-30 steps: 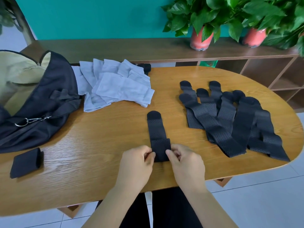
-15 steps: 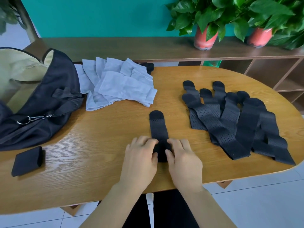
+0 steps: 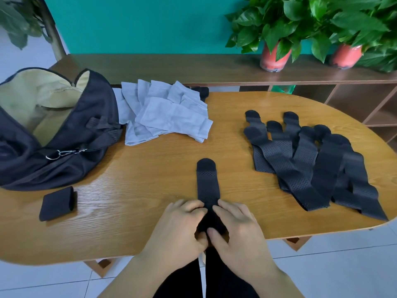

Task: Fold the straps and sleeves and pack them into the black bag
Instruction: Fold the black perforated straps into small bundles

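- Both hands on one black strap point(image 3: 208, 183) at the near edge of the surface point(image 3: 137, 201): left hand point(image 3: 178, 229) curled round its left side, right hand point(image 3: 238, 231) curled round its right side, thumbs close together at the near end.
- Long axis of that strap running straight away from the person; rounded tip pointing to the far side and lying flat on the wood; near end bunched between the fingers, the fold itself mostly hidden.
- Off to the right, well apart: a fan of loose straps point(image 3: 311, 168), overlapping, rounded tips pointing away and slightly left, long axes slanting toward the near right edge.
- On the far left: black bag point(image 3: 90, 125), lying open, tan lining showing.
- Touching the bag's right side: a heap of pale grey sleeves point(image 3: 171, 119), overlapping and lying flat.
- In front of the bag, near it but not touching: one folded strap point(image 3: 57, 203), a compact black rectangle.
- Behind the surface: a low wooden shelf point(image 3: 193, 69) carrying two potted plants point(image 3: 274, 59) in red pots.
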Tool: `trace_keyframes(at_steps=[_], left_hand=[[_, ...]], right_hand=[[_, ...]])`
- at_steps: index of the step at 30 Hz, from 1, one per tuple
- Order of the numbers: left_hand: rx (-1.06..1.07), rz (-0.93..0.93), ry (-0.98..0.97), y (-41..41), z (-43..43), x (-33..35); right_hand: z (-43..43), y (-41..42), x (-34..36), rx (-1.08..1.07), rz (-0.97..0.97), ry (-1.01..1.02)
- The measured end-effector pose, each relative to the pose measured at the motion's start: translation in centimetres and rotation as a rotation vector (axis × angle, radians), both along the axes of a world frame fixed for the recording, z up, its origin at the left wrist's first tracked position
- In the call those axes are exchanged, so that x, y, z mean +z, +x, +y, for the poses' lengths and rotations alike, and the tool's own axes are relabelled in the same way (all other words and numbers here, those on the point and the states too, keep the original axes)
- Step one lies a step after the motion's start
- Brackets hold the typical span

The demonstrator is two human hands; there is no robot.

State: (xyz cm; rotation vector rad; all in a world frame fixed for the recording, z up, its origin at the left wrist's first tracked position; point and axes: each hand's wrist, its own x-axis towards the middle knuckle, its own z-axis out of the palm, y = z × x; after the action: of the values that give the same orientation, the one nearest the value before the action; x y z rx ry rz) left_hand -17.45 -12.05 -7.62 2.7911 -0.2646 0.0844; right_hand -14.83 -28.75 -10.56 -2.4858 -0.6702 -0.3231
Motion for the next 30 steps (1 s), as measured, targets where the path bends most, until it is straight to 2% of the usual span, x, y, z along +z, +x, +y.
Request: trace_keyframes(at_steps=[4,7,12,16,24,30], left_hand=[[0.025,0.021,-0.042,-0.9,0.6,0.5],[0.102,0.084,-0.227,-1.1,0.8,1.4],[0.275,0.104,-0.476,-0.6,1.0,1.1],[0.338,0.131,-0.457,0.7,1.0,0.9],[0.395,0.226,-0.428,3.3,1.1,1.0],[0.396,0.253,-0.288,4.4,1.1,1.0]], right_hand=[[-0.2,-0.2,0.3,0.071,0.053,-0.015],[-0.1,0.0,0.4,0.05,0.097,0.085],[0.8,0.6,1.2,-0.108,0.226,0.273],[1.6,1.5,1.4,-0.18,0.308,0.325],[2.8,3.4,1.5,-0.242,0.323,0.22],[3.0,3.8,1.7,-0.261,0.359,0.149]])
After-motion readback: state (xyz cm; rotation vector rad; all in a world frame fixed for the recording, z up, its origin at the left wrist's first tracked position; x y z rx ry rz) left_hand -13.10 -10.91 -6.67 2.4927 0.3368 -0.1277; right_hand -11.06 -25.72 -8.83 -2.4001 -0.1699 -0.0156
